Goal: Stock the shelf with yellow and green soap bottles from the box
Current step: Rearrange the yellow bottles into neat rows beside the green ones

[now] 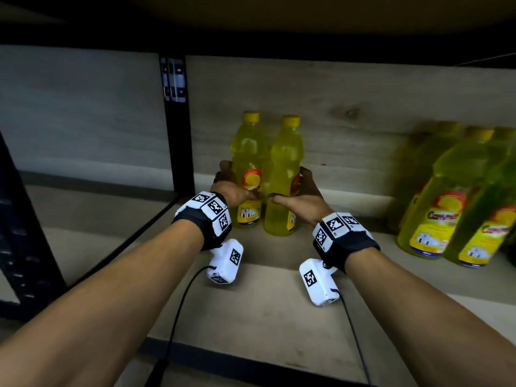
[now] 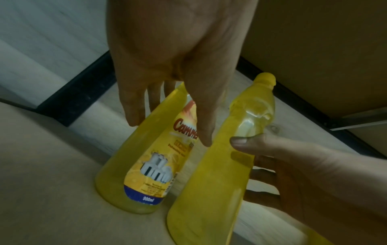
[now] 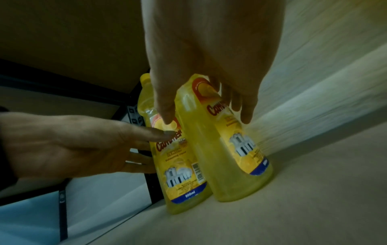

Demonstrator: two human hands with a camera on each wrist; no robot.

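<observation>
Left hand [image 1: 227, 185] loosely spread around left yellow bottle [image 1: 249, 166], fingers at its 9 o'clock side. Right hand [image 1: 303, 196] spread likewise around right yellow bottle [image 1: 283, 177], fingers at 3 o'clock. Both bottles upright, just beside each other on shelf [image 1: 279, 317]. More yellow bottles [image 1: 435, 208] at 3 o'clock.

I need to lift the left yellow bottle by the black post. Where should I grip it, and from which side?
Grip the left yellow bottle at the narrowed waist above its label, coming from the front-left, where the left hand already is. It stands upright, with the right yellow bottle close alongside, so the right flank is blocked. The waist probably resists slipping better than the wider base.
</observation>
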